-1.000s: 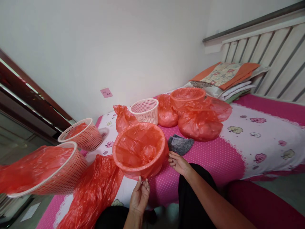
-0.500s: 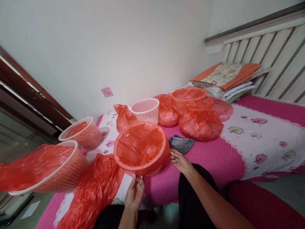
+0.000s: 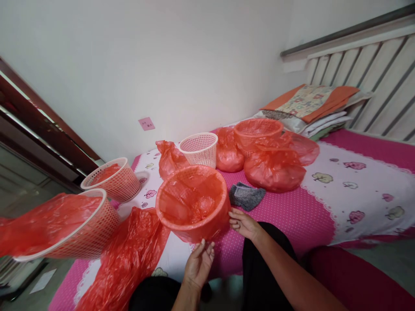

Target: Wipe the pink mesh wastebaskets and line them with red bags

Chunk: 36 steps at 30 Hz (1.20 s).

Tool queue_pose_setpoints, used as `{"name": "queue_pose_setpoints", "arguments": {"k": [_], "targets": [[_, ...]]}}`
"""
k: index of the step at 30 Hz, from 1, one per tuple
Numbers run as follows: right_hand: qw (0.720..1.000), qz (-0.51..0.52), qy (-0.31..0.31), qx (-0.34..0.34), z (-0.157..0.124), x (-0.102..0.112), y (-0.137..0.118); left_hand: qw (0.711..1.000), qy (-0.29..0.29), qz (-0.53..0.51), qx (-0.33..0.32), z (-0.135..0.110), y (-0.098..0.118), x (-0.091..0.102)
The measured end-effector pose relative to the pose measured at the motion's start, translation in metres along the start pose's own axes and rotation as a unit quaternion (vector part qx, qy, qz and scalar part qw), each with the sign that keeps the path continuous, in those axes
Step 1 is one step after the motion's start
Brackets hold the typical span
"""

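- Round perforated plastic basket [image 3: 191, 226], lined with a translucent red plastic bag [image 3: 189, 196] folded outward over its rim, stands upright on the bed near its front edge, directly before the person.
- Left hand [image 3: 198, 264]: palm turned up, fingers loosely curled, tips at the lower front edge of the folded-over bag; cannot tell whether they pinch the film.
- Right hand [image 3: 244, 223]: fingers bent at the basket's right side, against the red film; grip or mere contact cannot be told.
- Grey knitted sock-like cloth [image 3: 247, 195] lies just beside the basket, right and slightly behind.
- Behind it: pale pink perforated plastic basket [image 3: 207, 157], upright; bulging red plastic bag [image 3: 275, 170] farther right, in front of a second red-lined basket [image 3: 256, 141].
- To the left: crumpled sheet of red plastic film [image 3: 129, 250], then two pale-rimmed perforated baskets [image 3: 126, 185], both with red film inside.
- Bed cover [image 3: 311, 211]: pink with white dots, beside white panels printed with trees.
- Folded bedding [image 3: 308, 101], orange and floral on top, piled at the far right.
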State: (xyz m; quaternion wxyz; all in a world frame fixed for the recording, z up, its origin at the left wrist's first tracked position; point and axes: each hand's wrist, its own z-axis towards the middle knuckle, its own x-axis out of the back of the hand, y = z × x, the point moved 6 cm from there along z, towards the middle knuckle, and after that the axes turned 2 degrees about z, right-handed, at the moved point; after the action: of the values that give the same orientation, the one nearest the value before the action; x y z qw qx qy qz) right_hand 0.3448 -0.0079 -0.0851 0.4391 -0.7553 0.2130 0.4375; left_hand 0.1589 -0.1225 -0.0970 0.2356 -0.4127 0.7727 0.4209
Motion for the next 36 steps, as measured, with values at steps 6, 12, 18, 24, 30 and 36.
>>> {"name": "queue_pose_setpoints", "arguments": {"k": [6, 12, 18, 24, 30, 36], "targets": [[0.999, 0.022, 0.020, 0.038, 0.005, 0.007, -0.006, 1.000, 0.003, -0.002, -0.015, 0.000, 0.014, 0.011], [0.998, 0.028, 0.037, 0.044, 0.005, 0.009, -0.008, 0.999, 0.010, -0.011, -0.030, -0.001, 0.029, 0.021], [0.999, 0.014, 0.033, -0.017, 0.002, 0.001, 0.000, 1.000, -0.001, 0.005, -0.021, -0.006, 0.019, 0.015], [1.000, -0.011, 0.025, -0.009, -0.002, 0.002, 0.004, 1.000, -0.010, 0.020, -0.007, -0.008, 0.006, 0.003], [0.999, 0.011, 0.024, 0.018, 0.000, 0.002, -0.002, 1.000, 0.008, 0.014, -0.021, -0.009, 0.019, 0.008], [0.999, 0.025, 0.015, 0.023, 0.000, 0.001, -0.007, 0.999, 0.005, 0.007, -0.032, -0.011, 0.038, 0.021]]}}
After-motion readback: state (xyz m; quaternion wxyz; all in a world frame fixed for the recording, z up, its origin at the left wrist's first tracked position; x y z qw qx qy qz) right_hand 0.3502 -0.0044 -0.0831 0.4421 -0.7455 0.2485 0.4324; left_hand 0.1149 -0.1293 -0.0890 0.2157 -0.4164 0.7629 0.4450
